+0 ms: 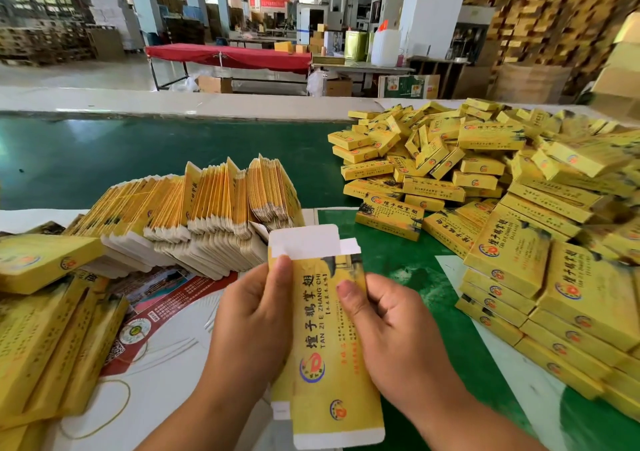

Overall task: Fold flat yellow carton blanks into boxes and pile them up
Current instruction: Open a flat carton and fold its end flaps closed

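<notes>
A flat yellow carton blank (322,340) with white end flaps stands lengthwise between my hands, low in the middle of the view. My left hand (252,322) grips its left edge, thumb on the printed face near the top. My right hand (391,329) holds the right edge, thumb pressed on the face. Behind the blank, a fanned row of flat blanks (207,218) stands on edge. A big loose heap of folded yellow boxes (450,160) covers the right side, with neater stacked boxes (540,298) closest to me.
The green belt (138,160) runs across behind the blanks. More yellow cartons (45,319) lie at the left on printed paper sheets (166,298). A rubber band (104,412) lies near the front. A red-covered table (228,57) and stacked pallets stand far back.
</notes>
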`<state>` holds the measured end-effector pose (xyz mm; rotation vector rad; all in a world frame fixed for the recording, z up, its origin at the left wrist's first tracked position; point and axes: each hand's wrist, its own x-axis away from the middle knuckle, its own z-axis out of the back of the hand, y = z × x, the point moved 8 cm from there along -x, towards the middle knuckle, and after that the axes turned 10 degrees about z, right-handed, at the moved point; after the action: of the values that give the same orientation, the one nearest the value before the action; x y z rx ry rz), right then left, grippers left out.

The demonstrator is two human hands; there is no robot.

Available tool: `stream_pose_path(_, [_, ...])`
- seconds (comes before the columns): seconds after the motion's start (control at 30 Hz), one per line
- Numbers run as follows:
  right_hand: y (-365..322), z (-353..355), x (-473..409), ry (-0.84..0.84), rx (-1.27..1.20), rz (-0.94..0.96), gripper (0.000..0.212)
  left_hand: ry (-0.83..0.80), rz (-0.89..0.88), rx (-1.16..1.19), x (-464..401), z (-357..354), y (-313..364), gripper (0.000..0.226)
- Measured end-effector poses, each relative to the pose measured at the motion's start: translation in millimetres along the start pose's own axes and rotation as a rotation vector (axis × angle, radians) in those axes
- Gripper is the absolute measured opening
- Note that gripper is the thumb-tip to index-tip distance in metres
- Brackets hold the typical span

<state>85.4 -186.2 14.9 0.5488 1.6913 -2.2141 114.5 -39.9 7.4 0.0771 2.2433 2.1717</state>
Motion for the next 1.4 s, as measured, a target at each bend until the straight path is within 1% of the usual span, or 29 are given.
stream_pose_path(0.07, [-2,-3,1,-0.002,0.017,0.016,0.050,0.084,-0.036,-0.086,0,7,4,0.042])
stream_pose_path(0.17, [0,1,-2,0.045,0.030,0.022,0.061,0.131,-0.101,-0.188,5,6,10,0.038])
stream_pose_path(0.23, [2,6,-6,0.075,0.053,0.030,0.060,0.122,-0.135,-0.207,9,0,13,0.033])
stream_pose_path(0.37, [-5,14,-6,0.130,0.148,0.114,0.055,0.055,-0.102,-0.113,9,-7,11,0.029])
stream_pose_path(0.47, [-4,20,-6,0.184,0.168,0.134,0.052,-0.075,-0.005,-0.094,8,-16,1,0.023])
stream_pose_path(0.57, [0,25,-9,0.205,0.105,0.105,0.043,-0.188,0.078,-0.117,8,-23,-9,0.030])
stream_pose_path(0.67, [-3,21,-7,0.166,-0.101,0.121,0.019,-0.299,0.128,-0.018,6,-24,-12,0.035])
stream_pose_path(0.77, [-10,20,-5,0.117,-0.172,0.184,0.027,-0.409,0.115,0.092,6,-23,-6,0.037])
stream_pose_path(0.83, [-15,23,-6,0.108,-0.174,0.220,0.029,-0.463,0.083,0.099,8,-25,-1,0.032])
stream_pose_path(0.93, [-17,28,-10,0.076,-0.150,0.246,0.022,-0.552,0.053,0.130,12,-31,3,0.020])
stream_pose_path(1.03, [-15,29,-12,0.028,-0.184,0.277,0.009,-0.617,0.060,0.165,17,-35,3,0.018])
stream_pose_path(1.07, [-13,29,-12,0.019,-0.179,0.280,0.008,-0.616,0.062,0.159,17,-36,3,0.018])
stream_pose_path(1.13, [-11,28,-13,0.008,-0.164,0.288,0.018,-0.558,0.047,0.129,16,-34,3,0.021])
stream_pose_path(1.2, [-9,27,-13,0.000,-0.178,0.276,0.025,-0.440,-0.017,0.087,11,-26,5,0.034])
stream_pose_path(1.27, [-8,26,-15,-0.011,-0.174,0.258,0.026,-0.390,-0.081,0.095,8,-20,9,0.048])
stream_pose_path(1.3, [-7,26,-15,-0.017,-0.166,0.252,0.028,-0.400,-0.090,0.111,9,-20,10,0.049])
stream_pose_path(1.4, [-4,25,-15,-0.029,-0.150,0.233,0.033,-0.451,-0.054,0.155,8,-21,9,0.037])
